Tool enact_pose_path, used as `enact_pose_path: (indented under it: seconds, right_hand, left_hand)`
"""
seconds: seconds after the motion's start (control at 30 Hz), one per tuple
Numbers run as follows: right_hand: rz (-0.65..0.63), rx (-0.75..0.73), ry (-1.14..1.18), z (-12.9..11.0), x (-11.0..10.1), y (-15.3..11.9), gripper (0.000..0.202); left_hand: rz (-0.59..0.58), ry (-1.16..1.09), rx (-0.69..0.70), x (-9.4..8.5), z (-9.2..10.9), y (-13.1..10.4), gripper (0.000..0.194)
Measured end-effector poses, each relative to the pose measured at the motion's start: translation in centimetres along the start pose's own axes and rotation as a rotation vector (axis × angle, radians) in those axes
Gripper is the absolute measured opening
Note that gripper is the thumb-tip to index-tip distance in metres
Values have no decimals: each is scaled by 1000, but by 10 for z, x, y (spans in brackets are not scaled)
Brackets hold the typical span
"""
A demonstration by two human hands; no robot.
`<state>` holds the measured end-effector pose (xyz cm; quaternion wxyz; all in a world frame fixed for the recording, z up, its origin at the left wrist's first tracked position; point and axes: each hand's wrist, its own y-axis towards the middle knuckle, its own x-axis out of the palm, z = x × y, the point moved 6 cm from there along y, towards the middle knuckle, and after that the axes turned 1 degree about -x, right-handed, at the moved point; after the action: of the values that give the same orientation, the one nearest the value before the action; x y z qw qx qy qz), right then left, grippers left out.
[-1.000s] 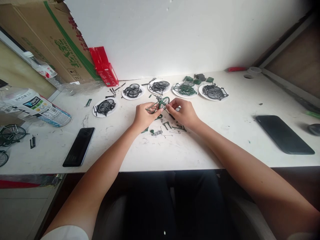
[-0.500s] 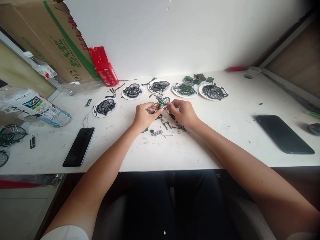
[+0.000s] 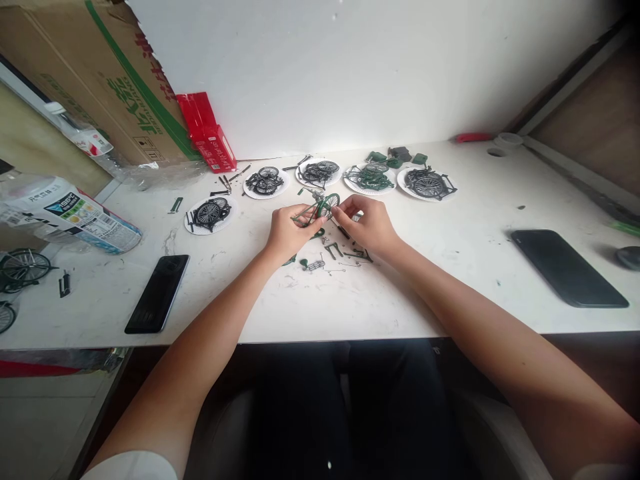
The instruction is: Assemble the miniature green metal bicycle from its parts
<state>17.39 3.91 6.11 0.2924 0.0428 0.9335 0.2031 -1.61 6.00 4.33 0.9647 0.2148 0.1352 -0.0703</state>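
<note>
Gripping the small green plastic model bicycle point(image 3: 327, 204) above the scuffed white tabletop point(image 3: 320, 313), the left hand point(image 3: 289, 230) has thumb and fingers clamped on its frame. The right hand point(image 3: 367, 223) brings its fingertips together at the spoked wheel — whether gripping, I cannot tell — knuckles arched higher than half a second ago. Its long axis runs sideways, wheel rightward.

A small, thin green toy bike point(image 3: 320, 207) is held up mid-scene, its round spoked wheel point(image 3: 330, 202) at right.

Phone point(image 3: 157, 294): lay left, near the front edge of the desk point(image 3: 480, 227)
Red box point(image 3: 214, 143): stood by the back edge
Black pad point(image 3: 569, 268): lay right
</note>
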Motion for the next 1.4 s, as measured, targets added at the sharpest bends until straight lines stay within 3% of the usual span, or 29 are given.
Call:
enact_pose_path:
  seconds: [0.57,0.97,1.4]
  right_hand:
    - [-60,29,-34,2,3,0,57]
    - [-52,12,-13,-1,2,-1,47]
    - [-110,29,-26,1,6,-2,59]
  left_hand:
    - [0,40,14,0,2,0,23]
    - [10,38,26,0,2,0,25]
    - [-6,50,26,0,2,0,27]
